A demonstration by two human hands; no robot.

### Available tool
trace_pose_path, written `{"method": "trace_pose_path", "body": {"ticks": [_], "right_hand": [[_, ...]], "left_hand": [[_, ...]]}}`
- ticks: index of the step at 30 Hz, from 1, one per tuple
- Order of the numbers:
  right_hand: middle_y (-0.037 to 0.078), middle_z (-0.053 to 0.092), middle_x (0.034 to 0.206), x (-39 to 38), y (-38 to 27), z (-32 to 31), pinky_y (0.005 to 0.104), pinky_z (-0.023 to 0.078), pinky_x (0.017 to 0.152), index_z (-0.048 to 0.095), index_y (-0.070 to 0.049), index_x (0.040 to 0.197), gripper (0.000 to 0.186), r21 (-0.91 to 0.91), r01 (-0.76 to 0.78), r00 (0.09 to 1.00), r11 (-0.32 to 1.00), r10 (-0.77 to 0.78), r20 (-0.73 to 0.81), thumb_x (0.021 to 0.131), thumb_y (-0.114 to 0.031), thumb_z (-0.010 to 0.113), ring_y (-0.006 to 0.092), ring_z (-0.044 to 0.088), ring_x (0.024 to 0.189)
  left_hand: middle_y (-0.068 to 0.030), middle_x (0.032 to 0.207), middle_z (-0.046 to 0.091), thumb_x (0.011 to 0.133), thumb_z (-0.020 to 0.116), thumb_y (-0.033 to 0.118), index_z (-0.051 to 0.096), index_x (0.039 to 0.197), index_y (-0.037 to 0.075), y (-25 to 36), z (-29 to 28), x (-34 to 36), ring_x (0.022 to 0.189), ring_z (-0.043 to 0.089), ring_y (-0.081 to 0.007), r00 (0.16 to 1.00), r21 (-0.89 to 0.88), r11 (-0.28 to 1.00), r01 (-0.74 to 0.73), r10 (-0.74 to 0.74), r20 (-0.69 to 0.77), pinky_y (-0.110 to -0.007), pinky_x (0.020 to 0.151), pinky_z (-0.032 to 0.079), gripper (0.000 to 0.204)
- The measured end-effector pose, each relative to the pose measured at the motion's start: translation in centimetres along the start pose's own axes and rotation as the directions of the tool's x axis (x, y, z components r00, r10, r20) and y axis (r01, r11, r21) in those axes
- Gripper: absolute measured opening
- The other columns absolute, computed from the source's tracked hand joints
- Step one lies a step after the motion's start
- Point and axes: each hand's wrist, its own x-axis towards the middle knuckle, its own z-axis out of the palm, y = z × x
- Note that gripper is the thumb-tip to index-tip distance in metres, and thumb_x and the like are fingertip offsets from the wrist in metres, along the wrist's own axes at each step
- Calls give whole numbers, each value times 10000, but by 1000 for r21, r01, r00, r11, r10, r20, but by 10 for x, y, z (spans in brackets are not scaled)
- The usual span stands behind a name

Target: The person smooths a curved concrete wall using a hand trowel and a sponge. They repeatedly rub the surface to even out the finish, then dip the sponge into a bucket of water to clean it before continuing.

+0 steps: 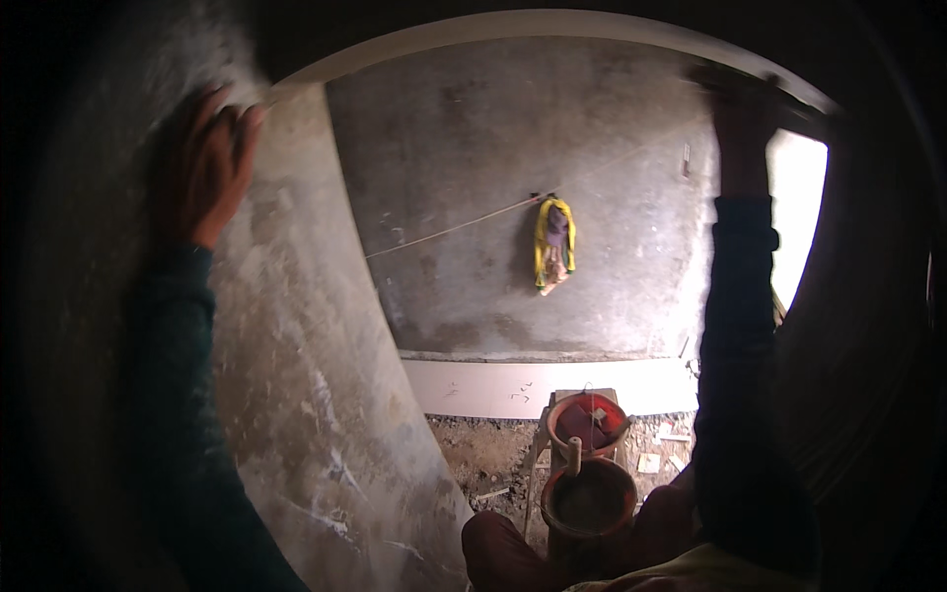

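Observation:
My left hand (209,163) is raised at the upper left, its fingers spread against the rough grey plastered wall (296,296); nothing shows in it. High on the right, my right hand (745,116) reaches to the pale overhead edge (552,24), closed around a dark, flat-looking thing. Shadow and blur hide what kind it is. Below, between my knees, stand two round bowls. The nearer bowl (632,498) has a dark inside, and a wooden handle (574,456) sticks up at its far rim. The farther bowl (554,412) is red inside and holds a small pale piece.
A wooden stand (533,503) supports the bowls. Yellow-trimmed cloth or a bag (542,247) hangs on the far wall (444,148), with a thin cord (449,231) running left from it. A pale board (473,390) lies along that wall's foot. Scraps (648,464) litter the rough ground. A bright opening (797,207) is on the right.

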Motion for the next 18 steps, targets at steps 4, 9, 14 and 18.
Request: {"method": "trace_pose_path", "body": {"ticks": [4, 9, 14, 18], "right_hand": [[116, 671, 941, 44, 30, -31, 454, 515, 933, 367, 15, 1430, 558, -208, -31, 999, 978, 27, -22, 979, -127, 663, 225, 643, 1028], [100, 683, 848, -16, -56, 127, 472, 506, 958, 302, 47, 1477, 652, -575, 245, 956, 781, -96, 277, 959, -59, 684, 209, 648, 1018], [185, 658, 998, -124, -186, 305, 496, 546, 739, 548, 1, 1263, 612, 754, -594, 739, 281, 559, 375, 1076, -571, 441, 284, 617, 819], [249, 678, 1000, -166, -233, 342, 552, 515, 900, 591, 40, 1005, 541, 684, -728, 606, 46, 508, 612, 1129, -415, 326, 324, 634, 865]], "left_hand": [[-159, 1333, 633, 1097, 415, 494, 706, 1068, 8, 3, 4, -2, 1165, 635, -359, 998, -136, 991, 13, -22, -61, -429, 986, 520, 568], [-165, 1306, 673, 1091, 434, 462, 652, 1276, 37, 0, 1, -4, 1151, 663, -356, 998, -192, 980, 43, -51, -39, -423, 981, 531, 512], [-256, 1263, 648, 1094, 433, 291, 629, 1227, -50, 6, -9, -5, 1185, 616, -397, 974, -75, 997, -33, 16, -226, -454, 1051, 490, 414], [-254, 1247, 653, 1093, 447, 286, 615, 1257, -37, 9, -17, -5, 1163, 624, -396, 965, -304, 952, 44, -119, -233, -456, 1033, 502, 399]]}}
